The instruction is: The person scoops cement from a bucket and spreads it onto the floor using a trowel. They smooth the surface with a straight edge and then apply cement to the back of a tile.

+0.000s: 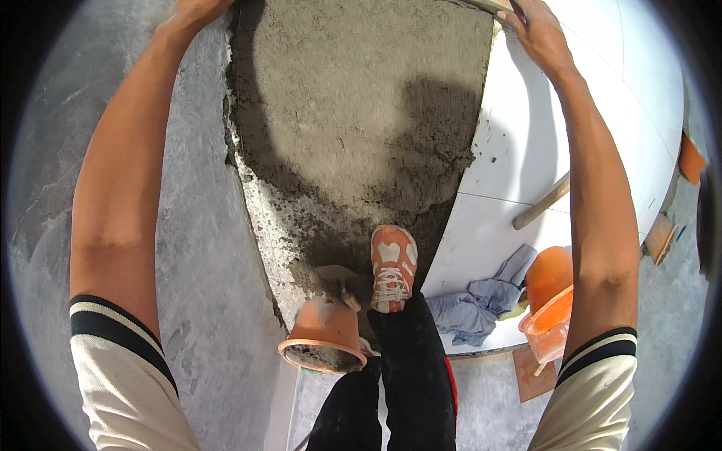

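Up top, the left hand point(192, 13) sits at the mortar bed's point(361, 113) far left corner, fingers cut off by the rim, state unclear. Mortar spreads between both hands. The right hand point(538, 30) curls its fingers onto a board point(492, 6) beside white tile point(526, 150).

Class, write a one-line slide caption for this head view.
Both hands, left and right, reach over a fresh mortar bed beside white tiles.

Mortar bed point(361, 98) left of tiles point(519, 150); bucket point(325, 334) beside shoe point(392, 267).
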A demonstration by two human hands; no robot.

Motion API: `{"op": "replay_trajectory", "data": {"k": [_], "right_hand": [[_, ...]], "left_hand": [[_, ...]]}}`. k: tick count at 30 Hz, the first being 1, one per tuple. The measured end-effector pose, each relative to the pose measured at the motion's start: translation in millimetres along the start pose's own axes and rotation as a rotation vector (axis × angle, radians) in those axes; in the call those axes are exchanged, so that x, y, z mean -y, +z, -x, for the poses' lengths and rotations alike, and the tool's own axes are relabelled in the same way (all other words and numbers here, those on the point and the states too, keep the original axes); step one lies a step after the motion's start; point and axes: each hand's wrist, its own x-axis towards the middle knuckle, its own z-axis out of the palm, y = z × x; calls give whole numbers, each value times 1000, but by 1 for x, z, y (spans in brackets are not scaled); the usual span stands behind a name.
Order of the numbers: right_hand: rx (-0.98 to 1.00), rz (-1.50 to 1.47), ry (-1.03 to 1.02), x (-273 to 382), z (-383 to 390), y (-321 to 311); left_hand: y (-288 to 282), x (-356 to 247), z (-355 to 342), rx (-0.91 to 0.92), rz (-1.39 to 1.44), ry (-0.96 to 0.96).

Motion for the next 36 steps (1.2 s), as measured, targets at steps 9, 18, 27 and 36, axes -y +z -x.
{"op": "replay_trajectory", "data": {"k": [9,18,27,36], "right_hand": [[13,-40,63,43,114,3],[74,-2,132,97,217,7],[47,-69,147,138,284,10],[-16,-98,189,127,239,8]], "left_hand": [[20,-9,73,197,-228,13],[32,-37,178,241,-211,47],[44,-59,252,233,-80,0],[38,-47,215,131,48,-43]]}}
